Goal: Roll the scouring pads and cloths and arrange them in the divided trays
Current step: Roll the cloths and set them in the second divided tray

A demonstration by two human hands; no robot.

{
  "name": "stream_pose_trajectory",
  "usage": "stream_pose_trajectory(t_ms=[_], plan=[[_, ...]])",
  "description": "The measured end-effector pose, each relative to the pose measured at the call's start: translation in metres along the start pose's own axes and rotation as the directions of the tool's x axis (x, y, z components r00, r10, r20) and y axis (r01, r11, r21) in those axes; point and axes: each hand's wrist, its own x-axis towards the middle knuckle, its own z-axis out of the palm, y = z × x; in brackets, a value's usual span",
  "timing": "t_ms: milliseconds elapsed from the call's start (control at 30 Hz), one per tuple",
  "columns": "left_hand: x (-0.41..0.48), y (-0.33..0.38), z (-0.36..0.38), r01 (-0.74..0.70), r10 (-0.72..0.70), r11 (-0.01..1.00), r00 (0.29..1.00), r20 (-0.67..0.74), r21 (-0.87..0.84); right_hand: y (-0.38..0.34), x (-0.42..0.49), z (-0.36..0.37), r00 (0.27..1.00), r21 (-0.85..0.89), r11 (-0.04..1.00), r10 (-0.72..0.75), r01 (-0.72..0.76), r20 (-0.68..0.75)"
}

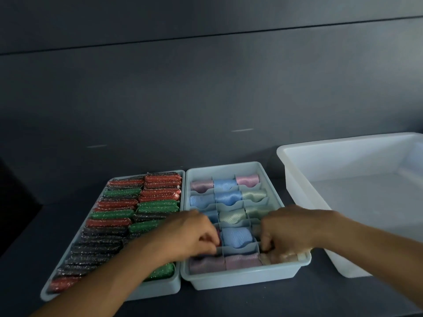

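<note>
Blurred pale cloth (280,258) beneath right hand (290,227)

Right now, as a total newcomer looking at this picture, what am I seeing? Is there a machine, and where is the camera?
There is no machine here. A person works with two bare hands, and the one picture comes from a camera worn on their head, looking forward and down. On the dark surface sits a tray packed with rolled scouring pads in red, green and black. Beside it is a divided tray of rolled cloths in pink, blue and pale green, and a white tub stands on the right. The left hand and right hand reach into the divided tray's near rows, fingers curled. Whether they pinch a cloth is hidden.
</note>
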Motion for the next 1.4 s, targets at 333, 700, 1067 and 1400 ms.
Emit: stream_pose_trajectory(t_ms=[333,700,1067,1400], plan=[[0.044,-0.034,-0.003,0.111,-0.085,0.967,0.989,-0.121,0.231,0.008,0.062,-0.013,0.913,0.226,0.972,0.144,-0.059,-0.380],[0.063,-0.034,-0.001,0.054,-0.056,0.923,0.998,-0.005,0.381,0.002,0.107,-0.013,0.952,0.000,0.990,0.134,-0.139,-0.275],[0.064,-0.044,0.002,0.022,-0.021,0.957,1.000,-0.006,0.291,0.022,0.086,-0.011,0.963,0.373,0.928,0.104,-0.004,-0.248],[0.104,-0.086,-0.025,0.167,-0.144,0.985,0.925,-0.350,0.036,0.064,0.073,-0.036,0.946,0.161,0.975,0.191,-0.152,-0.263]])
